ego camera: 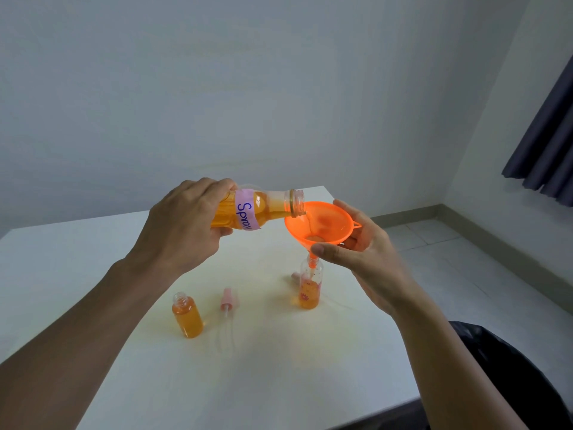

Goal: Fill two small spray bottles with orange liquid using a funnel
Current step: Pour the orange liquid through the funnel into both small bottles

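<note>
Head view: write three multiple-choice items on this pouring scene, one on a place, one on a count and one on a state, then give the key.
1. The funnel has its spout:
A. inside the neck of the flowered small bottle
B. in a cup
C. in mid-air

2. Small bottles standing on the table:
A. one
B. two
C. four

3. The large bottle in the left hand is:
A. capped
B. tipped, open mouth over the funnel
C. empty

Key: 1 A, the spout enters that neck; 2 B, the flowered small bottle and a plain small bottle; 3 B, liquid runs from its mouth into the funnel.
</note>
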The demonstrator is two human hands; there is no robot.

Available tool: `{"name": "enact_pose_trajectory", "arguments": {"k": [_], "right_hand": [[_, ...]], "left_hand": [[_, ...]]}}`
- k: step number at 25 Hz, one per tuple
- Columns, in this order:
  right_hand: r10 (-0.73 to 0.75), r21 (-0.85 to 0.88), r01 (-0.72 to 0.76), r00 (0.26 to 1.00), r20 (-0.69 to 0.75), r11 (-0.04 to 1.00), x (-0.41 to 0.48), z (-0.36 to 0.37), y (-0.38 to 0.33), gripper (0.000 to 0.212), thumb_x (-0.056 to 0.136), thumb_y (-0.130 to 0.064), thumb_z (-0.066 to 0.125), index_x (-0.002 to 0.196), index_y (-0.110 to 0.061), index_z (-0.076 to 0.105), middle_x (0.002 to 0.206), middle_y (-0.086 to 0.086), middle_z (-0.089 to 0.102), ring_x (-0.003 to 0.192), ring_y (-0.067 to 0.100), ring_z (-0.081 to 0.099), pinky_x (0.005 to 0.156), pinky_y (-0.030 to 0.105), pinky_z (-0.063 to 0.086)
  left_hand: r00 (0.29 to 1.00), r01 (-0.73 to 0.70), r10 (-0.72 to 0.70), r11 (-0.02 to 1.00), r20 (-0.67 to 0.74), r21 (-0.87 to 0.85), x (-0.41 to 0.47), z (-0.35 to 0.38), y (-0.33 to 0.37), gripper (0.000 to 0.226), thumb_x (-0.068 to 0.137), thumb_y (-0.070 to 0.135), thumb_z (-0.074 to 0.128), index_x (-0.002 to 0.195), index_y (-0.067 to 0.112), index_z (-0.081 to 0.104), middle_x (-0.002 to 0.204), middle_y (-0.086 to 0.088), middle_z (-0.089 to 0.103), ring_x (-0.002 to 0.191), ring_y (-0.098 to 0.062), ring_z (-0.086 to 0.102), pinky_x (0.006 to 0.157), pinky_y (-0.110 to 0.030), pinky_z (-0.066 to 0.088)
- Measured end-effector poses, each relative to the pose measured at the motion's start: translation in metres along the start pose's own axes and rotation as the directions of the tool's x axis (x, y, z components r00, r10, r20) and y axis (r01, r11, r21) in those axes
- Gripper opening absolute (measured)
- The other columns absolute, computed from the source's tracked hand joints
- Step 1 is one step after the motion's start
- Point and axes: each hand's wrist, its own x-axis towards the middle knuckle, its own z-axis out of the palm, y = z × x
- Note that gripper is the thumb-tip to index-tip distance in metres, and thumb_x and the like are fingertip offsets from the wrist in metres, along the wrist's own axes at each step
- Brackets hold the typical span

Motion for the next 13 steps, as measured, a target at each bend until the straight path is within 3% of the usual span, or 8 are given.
{"name": "enact_pose_trajectory", "arguments": {"k": [13], "right_hand": [[0.001, 0.003, -0.001, 1.000, 0.009, 1.000, 0.0002, 0.0000, 0.0000, 0.109, 0.056, -0.025, 0.097, 0.151, -0.027, 0.044, 0.131, 0.005, 0.068, 0.114, 0.018, 0.072, 0.097, 0.038, 0.057]], "left_hand": [[1.000, 0.003, -0.003, 1.000, 0.001, -0.007, 0.0004, -0.0002, -0.0001, 0.071, 0.070, 0.022, 0.088, 0.132, 0.017, 0.054, 0.117, -0.004, 0.065, 0.103, -0.030, 0.059, 0.071, -0.037, 0.049]]}}
